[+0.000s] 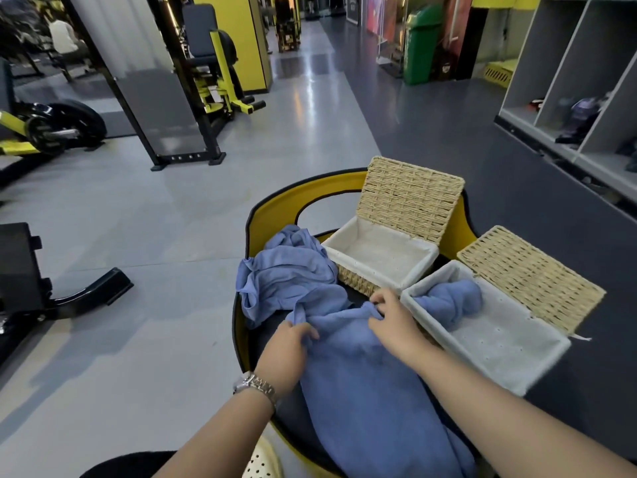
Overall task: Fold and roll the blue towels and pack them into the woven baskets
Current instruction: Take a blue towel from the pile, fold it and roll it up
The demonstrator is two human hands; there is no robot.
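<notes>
Currently, head view: both hands are working the far edge of the blue towel (362, 374) that is lying spread over the black-and-yellow seat (272, 215). The left hand (287, 343) is pinching the edge at about 10 o'clock of the towel; the right hand (393, 317) is curling its fingers into a bunched fold at about 12 o'clock. So both grips are grasping cloth, neither released.

Judgement: this looks like the fold step, so pull the edge taut between the two hands first, square the corners, then fold toward the body and roll tight from one end. Slack in the middle will give a lumpy roll.

The bulk of the towel is running from the grips toward 6 o'clock, between the forearms. A second, crumpled towel (286, 274) is lying at 11 o'clock, just beside the left hand. The near basket (537, 370), at 3 o'clock of the right hand, is already holding one rolled towel (451, 301); the far basket (418, 270), at 12 o'clock, is holding none.
</notes>
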